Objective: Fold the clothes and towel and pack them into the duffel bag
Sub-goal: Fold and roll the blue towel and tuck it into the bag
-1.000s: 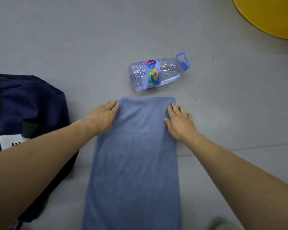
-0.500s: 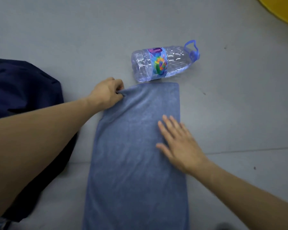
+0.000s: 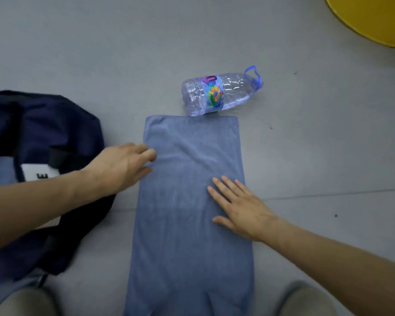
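A blue towel [image 3: 187, 224] lies as a long folded strip on the grey floor, running from between my knees to the far middle. My right hand [image 3: 237, 206] lies flat on its right half, fingers straight and spread. My left hand [image 3: 121, 167] is at the towel's left edge, fingers extended and touching the cloth, blurred by motion. The navy duffel bag [image 3: 43, 137] sits on the floor at the left, partly hidden by my left forearm, with a white label and blue cloth showing inside.
A clear plastic water bottle [image 3: 219, 93] with a colourful label and blue handle lies on its side just beyond the towel's far edge. A yellow round object [image 3: 374, 21] fills the far right corner. My knees show at the bottom edge.
My left hand let go of the towel's far left corner and slid back along the left edge. My right hand stayed flat on the towel's right side.
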